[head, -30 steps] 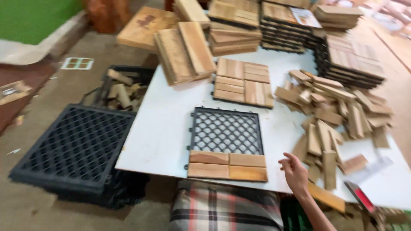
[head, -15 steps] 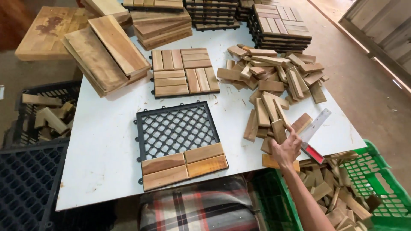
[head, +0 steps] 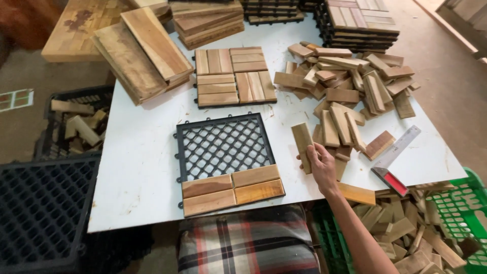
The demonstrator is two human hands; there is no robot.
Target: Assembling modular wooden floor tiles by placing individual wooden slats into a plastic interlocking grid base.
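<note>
A white table (head: 137, 167) carries a black grid (head: 220, 144) at its near edge, four slats (head: 232, 189) already seated along the grid's near side. The right hand (head: 320, 163) clamps a slat (head: 303, 144) upright beside the loose pile (head: 345, 91), near the grid. The left hand is unseen.

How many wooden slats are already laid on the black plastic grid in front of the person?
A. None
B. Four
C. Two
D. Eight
B: four wooden slats lie in two rows of two along the near edge of the black plastic grid, and the rest of its mesh is bare. The right hand holds one more slat beside the grid, above the white table.
</note>
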